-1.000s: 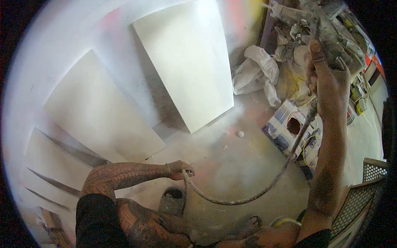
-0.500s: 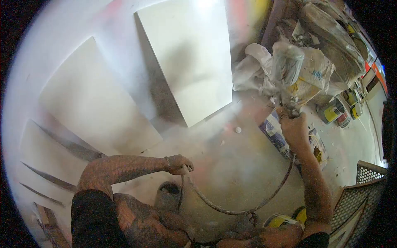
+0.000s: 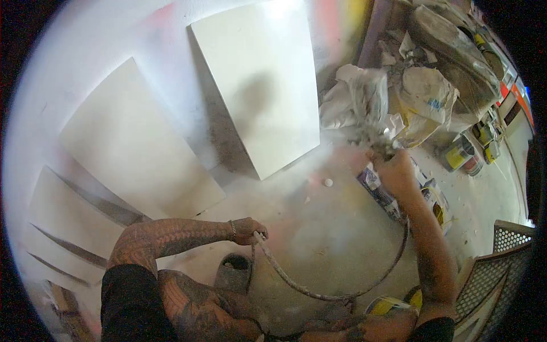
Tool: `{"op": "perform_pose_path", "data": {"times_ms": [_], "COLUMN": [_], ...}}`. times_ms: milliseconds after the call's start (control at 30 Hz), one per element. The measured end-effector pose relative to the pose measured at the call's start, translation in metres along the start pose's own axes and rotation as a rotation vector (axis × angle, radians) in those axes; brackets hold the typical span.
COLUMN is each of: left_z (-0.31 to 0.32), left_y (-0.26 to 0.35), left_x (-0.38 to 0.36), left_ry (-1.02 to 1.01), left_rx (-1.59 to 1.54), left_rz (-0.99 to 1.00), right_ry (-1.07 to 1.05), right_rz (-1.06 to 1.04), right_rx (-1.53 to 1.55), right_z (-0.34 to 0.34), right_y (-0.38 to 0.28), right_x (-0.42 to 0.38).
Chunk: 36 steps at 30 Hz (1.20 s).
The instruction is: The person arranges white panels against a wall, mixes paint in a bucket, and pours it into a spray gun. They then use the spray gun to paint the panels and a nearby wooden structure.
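My right hand (image 3: 399, 178) is closed around a spray gun (image 3: 371, 98), its cup on top and its body smeared by motion. From the gun's handle a hose (image 3: 319, 294) hangs in a wide loop across to my left hand (image 3: 249, 231), whose fingers are wrapped around it. Ahead of me, a tall white panel (image 3: 279, 85) leans at the wall, a dark shadow cast on its face. Left of it, another white panel (image 3: 142, 137) leans in the same way. The air between the gun and the panels looks hazy.
Crumpled plastic bags (image 3: 424, 94) are heaped at the back right. Beside them stand paint cans (image 3: 457, 155). A printed box (image 3: 379, 191) lies on the floor below my right hand. More white panels (image 3: 68, 222) lean at the left; a perforated metal piece (image 3: 490, 268) is at the lower right.
My right hand and the spray gun have shifted left, and the gun is more blurred. My left hand keeps its grip on the hose, nearly in the same spot.
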State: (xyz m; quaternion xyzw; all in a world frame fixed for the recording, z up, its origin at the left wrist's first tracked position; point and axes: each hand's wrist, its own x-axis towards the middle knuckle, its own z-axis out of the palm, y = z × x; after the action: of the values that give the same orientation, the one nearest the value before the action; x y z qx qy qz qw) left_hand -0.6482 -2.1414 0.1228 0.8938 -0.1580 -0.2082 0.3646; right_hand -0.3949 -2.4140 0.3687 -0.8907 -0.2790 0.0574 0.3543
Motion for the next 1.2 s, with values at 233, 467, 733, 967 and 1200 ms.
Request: {"op": "perform_pose_path", "data": {"times_ms": [233,467,733,967,1200], "left_z": [-0.008,-0.007,-0.009,-0.006,-0.005], "left_y": [0.009,0.006,0.005,0.001,0.006], "left_x": [-0.008,-0.015,-0.014,-0.009,-0.006], "left_ry": [0.015,0.05,0.02,0.012,0.033], "left_rx": [0.006,-0.037,-0.046,-0.047,-0.011], "left_rz": [-0.022,-0.015,-0.07,-0.047,0.023], "right_ry": [0.343,0.552,0.373,0.141,-0.101], "right_rz": [-0.182,-0.375,-0.185,0.042,0.018], "right_rx": [0.247,0.288,0.436,0.133,0.097], "right_z": [-0.05,-0.064,-0.026,0.019,0.048], "right_y": [-0.078,-0.102,-0.062,-0.017,0.015], "right_x": [0.009,0.009,-0.008,-0.027,-0.032]}}
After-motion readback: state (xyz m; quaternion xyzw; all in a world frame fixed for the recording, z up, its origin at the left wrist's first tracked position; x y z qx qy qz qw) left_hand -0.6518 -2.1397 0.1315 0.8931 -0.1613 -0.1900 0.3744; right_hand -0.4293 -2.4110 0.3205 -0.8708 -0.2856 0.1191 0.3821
